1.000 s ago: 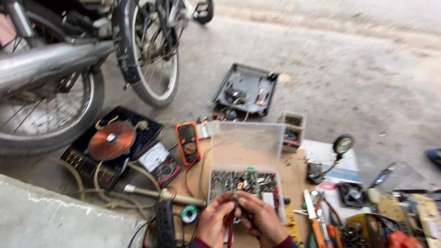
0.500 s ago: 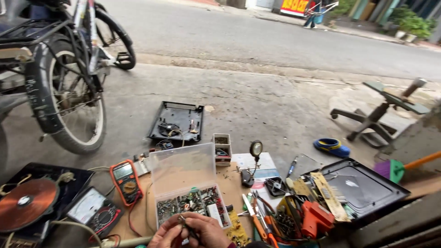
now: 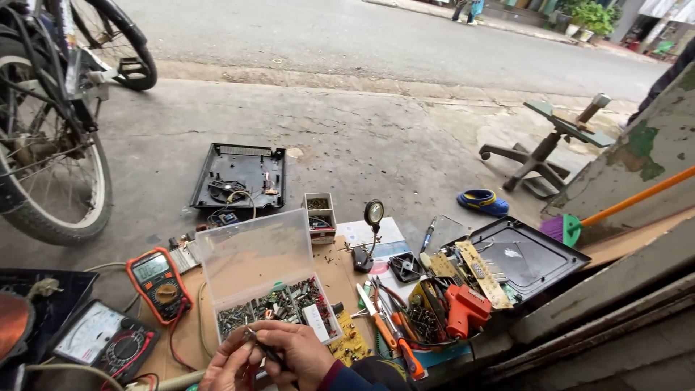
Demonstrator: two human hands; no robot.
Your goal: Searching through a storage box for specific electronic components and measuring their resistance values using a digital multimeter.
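Both hands meet at the bottom edge of the head view, just in front of a clear parts box [image 3: 279, 308] whose lid stands open. The left hand [image 3: 226, 366] curls closed around a small dark part [image 3: 251, 334] – too small to tell what kind – pinching it near the box's front rim. The right hand [image 3: 300, 355] is closed on a thin dark tool [image 3: 269, 352], perhaps tweezers or pliers, whose tip meets the part. The part itself sits between the two hands, touching the fingertips and the tool, just above the cardboard the things lie on.

The box is full of mixed small components, sorted into compartments. Left of it lie an orange multimeter [image 3: 159, 279] and, nearer the corner, an analog meter [image 3: 101, 337]. Right of the box are a small yellow circuit board [image 3: 351, 344], orange-handled screwdrivers [image 3: 387, 337], an orange glue gun [image 3: 467, 308] and a black tray [image 3: 532, 257] with a tan board leaning on it. A magnifier on a stand [image 3: 373, 217] stands behind, and an opened black device case [image 3: 242, 174] lies farther off on the concrete.

As a judgement: the work seems early to midway – a single part is picked out and being handled, while the boards and the case lie open and nothing looks reassembled.
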